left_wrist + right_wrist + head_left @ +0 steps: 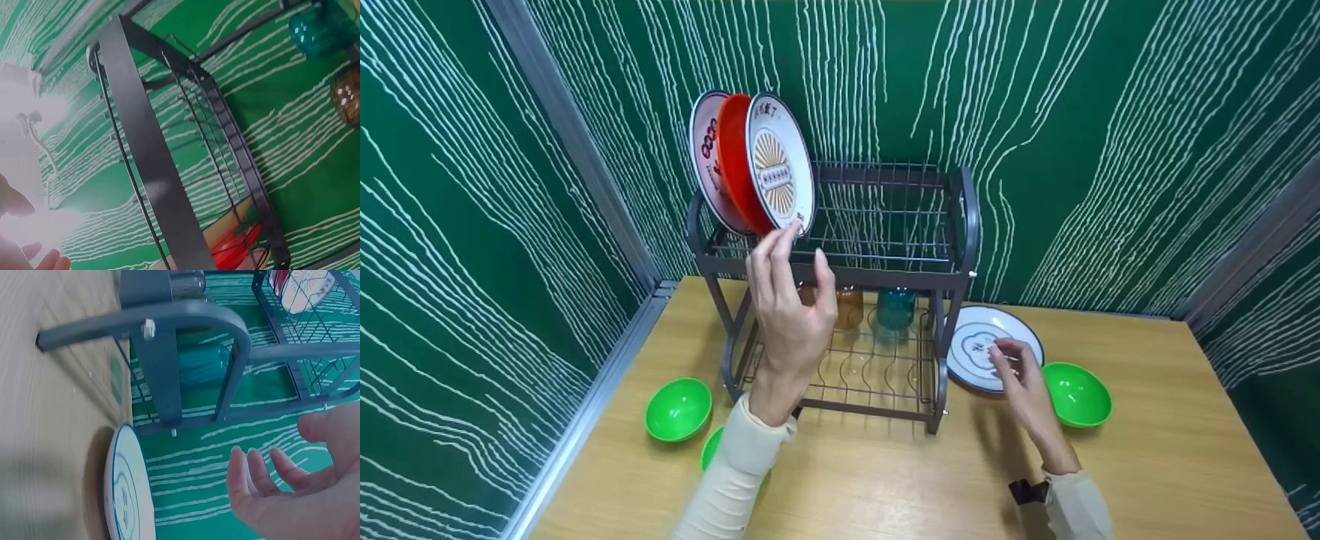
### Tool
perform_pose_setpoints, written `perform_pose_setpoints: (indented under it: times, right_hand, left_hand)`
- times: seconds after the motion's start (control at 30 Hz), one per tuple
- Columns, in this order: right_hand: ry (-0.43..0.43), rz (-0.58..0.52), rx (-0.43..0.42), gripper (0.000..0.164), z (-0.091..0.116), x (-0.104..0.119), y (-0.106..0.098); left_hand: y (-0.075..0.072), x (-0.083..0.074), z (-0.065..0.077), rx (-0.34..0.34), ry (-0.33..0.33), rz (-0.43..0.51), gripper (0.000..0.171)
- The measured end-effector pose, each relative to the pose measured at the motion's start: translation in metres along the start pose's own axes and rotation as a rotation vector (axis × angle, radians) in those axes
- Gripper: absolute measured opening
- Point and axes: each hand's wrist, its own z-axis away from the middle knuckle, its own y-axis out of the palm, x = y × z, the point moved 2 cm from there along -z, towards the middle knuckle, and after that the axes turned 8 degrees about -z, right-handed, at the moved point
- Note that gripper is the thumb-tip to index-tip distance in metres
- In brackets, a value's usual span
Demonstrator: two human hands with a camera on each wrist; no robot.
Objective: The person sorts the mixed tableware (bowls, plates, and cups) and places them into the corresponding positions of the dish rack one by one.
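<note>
A two-tier dark metal dish rack [840, 271] stands on the table. In its upper tier, at the left, a white plate with a gold ray pattern [780, 169], a red plate [733, 161] and another white plate [706, 146] lean upright. My left hand [793, 307] is raised before the rack, fingers loosely bent and holding nothing; its fingertips overlap the front plate's lower edge in the head view. My right hand [1024, 382], with nothing in its half-bent fingers, hovers near a blue-rimmed white plate [982, 371] lying right of the rack. The right wrist view shows a gap between them.
Teal [895, 309] and amber [850, 307] glasses stand on the lower tier. One green bowl [1078, 395] sits beside the right-hand plate, another green bowl [678, 409] at the left. My left sleeve partly covers a third green bowl [710, 448]. Green walls surround the table.
</note>
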Motion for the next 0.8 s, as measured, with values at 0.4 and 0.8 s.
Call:
perform_pose_setpoints:
  times: [0.4, 0.8]
  right_hand:
    - [0.026, 0.151, -0.043, 0.058, -0.027, -0.008, -0.037]
    - [0.020, 0.236, -0.037, 0.061, -0.058, -0.018, -0.059]
  left_hand:
    - [-0.012, -0.020, 0.046, 0.088, 0.012, 0.052, 0.028]
    - [-0.012, -0.034, 0.109, 0.210, 0.011, 0.108, 0.018]
